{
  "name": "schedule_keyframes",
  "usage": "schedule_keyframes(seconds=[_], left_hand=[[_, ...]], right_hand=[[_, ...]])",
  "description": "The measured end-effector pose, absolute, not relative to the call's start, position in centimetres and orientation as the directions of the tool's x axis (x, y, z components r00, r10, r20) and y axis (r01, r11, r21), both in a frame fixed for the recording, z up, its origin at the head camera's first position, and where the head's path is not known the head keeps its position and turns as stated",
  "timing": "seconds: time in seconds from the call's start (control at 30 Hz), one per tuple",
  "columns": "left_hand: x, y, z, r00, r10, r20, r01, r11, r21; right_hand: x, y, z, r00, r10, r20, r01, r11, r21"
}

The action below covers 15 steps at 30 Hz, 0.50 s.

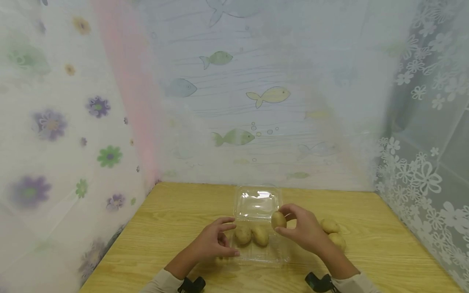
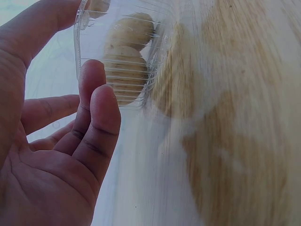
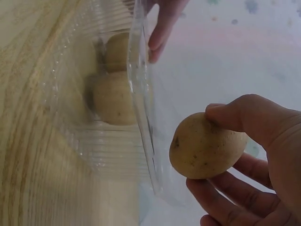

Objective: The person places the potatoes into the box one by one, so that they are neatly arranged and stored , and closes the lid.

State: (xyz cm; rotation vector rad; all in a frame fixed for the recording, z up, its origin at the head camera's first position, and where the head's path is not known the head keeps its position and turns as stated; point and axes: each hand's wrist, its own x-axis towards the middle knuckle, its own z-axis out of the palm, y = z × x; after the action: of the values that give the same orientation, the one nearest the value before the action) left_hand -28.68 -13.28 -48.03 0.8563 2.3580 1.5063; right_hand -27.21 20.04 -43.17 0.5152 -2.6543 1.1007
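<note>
In the head view my right hand (image 1: 303, 228) pinches a potato (image 1: 279, 220) between thumb and fingers, over the right part of a clear plastic clamshell box (image 1: 256, 257). The right wrist view shows this potato (image 3: 207, 147) just outside the box's upper rim (image 3: 141, 99). Two potatoes (image 1: 243, 235) lie side by side in the box's base, towards its left. My left hand (image 1: 215, 241) is at the box's left side, fingers loosely bent and apart, thumb towards the front corner. From the left wrist, its fingertips (image 2: 104, 106) appear right beside the ribbed wall.
The box's lid (image 1: 258, 202) lies opened back, away from me. More potatoes (image 1: 330, 226) sit on the wooden table (image 1: 176, 203) to the right, partly behind my right wrist. Printed curtains (image 1: 234, 101) stand around the back and sides.
</note>
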Motion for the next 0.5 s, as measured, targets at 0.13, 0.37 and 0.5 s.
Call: schedule_keyframes(seconds=[0.13,0.37,0.5], left_hand=[[-28.6,-13.3,-47.9,-0.808,0.576,0.127,0.355,0.303,0.884],[-28.6,-13.3,-47.9,-0.808,0.576,0.120,0.347,0.301,0.888],[-28.6,-13.3,-48.0,-0.809,0.576,0.123,0.348,0.299,0.889]], right_hand=[[-27.2,19.7,-43.4,-0.916,-0.243,0.318,-0.397,0.657,-0.641],[-27.4,19.4,-43.9,-0.897,-0.278,0.345,-0.441,0.633,-0.636],[-27.4,19.2,-44.3,-0.889,-0.288,0.356,-0.455,0.639,-0.621]])
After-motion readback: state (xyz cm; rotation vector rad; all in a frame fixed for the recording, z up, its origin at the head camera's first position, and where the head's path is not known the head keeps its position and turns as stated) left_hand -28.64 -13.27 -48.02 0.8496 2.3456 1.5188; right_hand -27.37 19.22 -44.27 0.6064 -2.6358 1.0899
